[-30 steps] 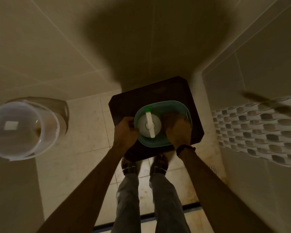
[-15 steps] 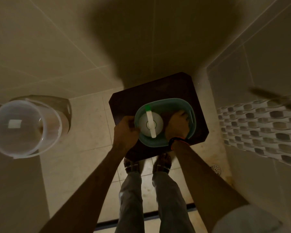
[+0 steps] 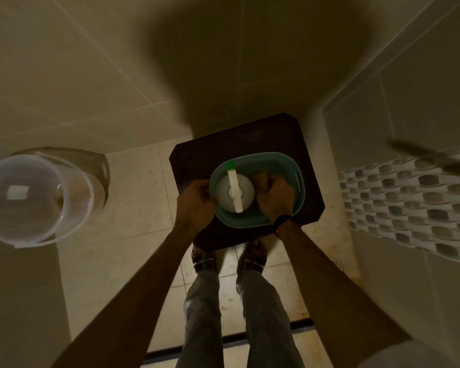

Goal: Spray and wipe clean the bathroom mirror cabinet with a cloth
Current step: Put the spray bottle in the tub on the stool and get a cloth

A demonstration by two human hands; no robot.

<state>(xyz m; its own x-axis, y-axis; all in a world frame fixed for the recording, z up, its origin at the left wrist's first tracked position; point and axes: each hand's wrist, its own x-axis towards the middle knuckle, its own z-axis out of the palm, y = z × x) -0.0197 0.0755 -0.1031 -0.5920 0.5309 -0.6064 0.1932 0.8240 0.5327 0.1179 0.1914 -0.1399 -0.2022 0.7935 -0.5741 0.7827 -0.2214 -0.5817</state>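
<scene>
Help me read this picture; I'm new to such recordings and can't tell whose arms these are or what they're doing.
A camera worn on a person's head looks straight down, so you see their own arms, legs and feet. On a dark stool stands a teal basket with a white spray bottle in it, seen from above. The left hand grips the basket's rim. The right hand reaches inside beside the bottle; what it holds, if anything, is hidden. A clear bucket stands at the left.

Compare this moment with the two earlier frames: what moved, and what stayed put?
Only the right hand shifted: it reached deeper into the teal oval plastic basket half a second ago and now sits slightly back; what it holds is unclear. The left hand still grips the basket's rim, and the white spray bottle, dark square stool and clear plastic bucket are unmoved.
</scene>
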